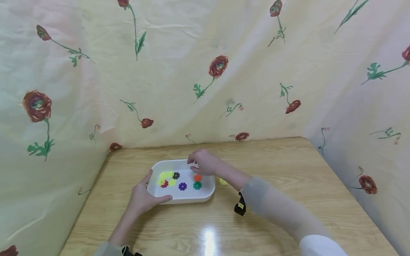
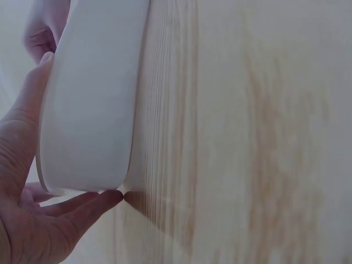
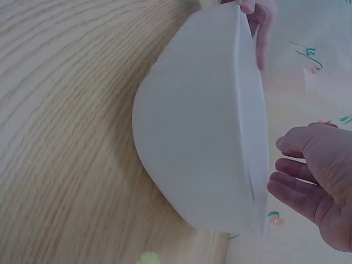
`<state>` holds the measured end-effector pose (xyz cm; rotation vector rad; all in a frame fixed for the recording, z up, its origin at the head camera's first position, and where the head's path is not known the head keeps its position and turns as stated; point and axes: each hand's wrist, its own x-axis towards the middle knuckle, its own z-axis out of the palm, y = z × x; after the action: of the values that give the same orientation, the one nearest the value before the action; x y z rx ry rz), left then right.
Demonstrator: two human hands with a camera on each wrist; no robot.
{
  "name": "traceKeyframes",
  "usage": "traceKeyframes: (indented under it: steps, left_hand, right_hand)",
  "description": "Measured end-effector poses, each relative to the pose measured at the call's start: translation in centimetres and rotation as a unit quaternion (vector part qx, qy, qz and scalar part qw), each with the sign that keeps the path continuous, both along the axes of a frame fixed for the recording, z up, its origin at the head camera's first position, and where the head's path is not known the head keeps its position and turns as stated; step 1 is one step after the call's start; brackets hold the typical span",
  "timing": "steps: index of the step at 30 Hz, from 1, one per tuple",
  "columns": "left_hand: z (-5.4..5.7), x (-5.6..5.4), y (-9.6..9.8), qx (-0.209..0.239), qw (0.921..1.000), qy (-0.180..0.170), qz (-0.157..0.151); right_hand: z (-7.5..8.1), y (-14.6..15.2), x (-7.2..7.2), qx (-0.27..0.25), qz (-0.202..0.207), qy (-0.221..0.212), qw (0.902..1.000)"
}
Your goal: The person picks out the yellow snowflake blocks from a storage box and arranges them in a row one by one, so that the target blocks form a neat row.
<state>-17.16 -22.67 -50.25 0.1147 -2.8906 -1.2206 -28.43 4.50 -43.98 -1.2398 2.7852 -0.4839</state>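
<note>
On the table sits a white plastic tray (image 1: 189,198) holding several small notched, flower-shaped discs. Yellow discs (image 1: 172,182) cluster at its left with a red disc (image 1: 164,184) and a dark brown disc (image 1: 176,175). Toward the middle lies a purple disc (image 1: 182,186); an orange disc (image 1: 198,177) and a green disc (image 1: 197,185) are at the right. My left hand (image 1: 144,196) grips the tray's left end, thumb along the front rim, fingers against the side (image 2: 82,214). Over the tray's right back part hovers my right hand (image 1: 205,163), fingers loosely bent (image 3: 322,181), nothing visible between them.
A yellow disc (image 1: 222,181) lies on the wooden table (image 1: 275,156) just right of the tray, partly behind my right forearm. Flower-printed cloth (image 1: 179,71) hangs behind the table and along both sides.
</note>
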Motion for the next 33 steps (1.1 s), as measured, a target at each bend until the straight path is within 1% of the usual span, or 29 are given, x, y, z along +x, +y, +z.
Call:
traceKeyframes:
  steps: [4,11,15,20,23,26,28,33]
  left_hand:
    - [0.1,0.0,0.2,-0.006,1.0,0.0,-0.001]
    - [0.1,0.1,0.0,-0.011,0.9999,0.007,-0.007]
    - [0.0,0.1,-0.2,-0.013,0.9997,0.017,-0.015]
    - [-0.2,0.1,-0.7,-0.014,0.999,0.037,-0.019]
    - [-0.3,0.0,-1.0,-0.007,0.9987,0.045,-0.021]
    - [-0.4,0.0,-1.0,0.001,0.9986,0.047,-0.024]
    - [-0.5,0.1,-1.0,0.005,0.9986,0.047,-0.026]
    - [-0.5,0.1,-0.9,0.004,0.9986,0.045,-0.026]
  right_hand:
    - [-0.2,-0.8,0.1,0.025,-0.005,-0.008,0.9996]
    - [-0.2,-2.9,0.3,0.031,0.005,-0.021,0.9993]
    - [-0.6,-4.4,0.4,0.046,0.01,-0.026,0.9986]
    - [-1.5,-6.4,0.7,0.059,0.036,-0.05,0.9963]
    - [-2.3,-7.3,1.0,0.082,0.06,-0.058,0.9932]
    - [-3.1,-7.7,1.3,0.112,0.075,-0.061,0.989]
    - [-3.5,-7.7,1.4,0.125,0.077,-0.064,0.9872]
    - [-3.4,-7.5,1.8,0.136,0.069,-0.077,0.9853]
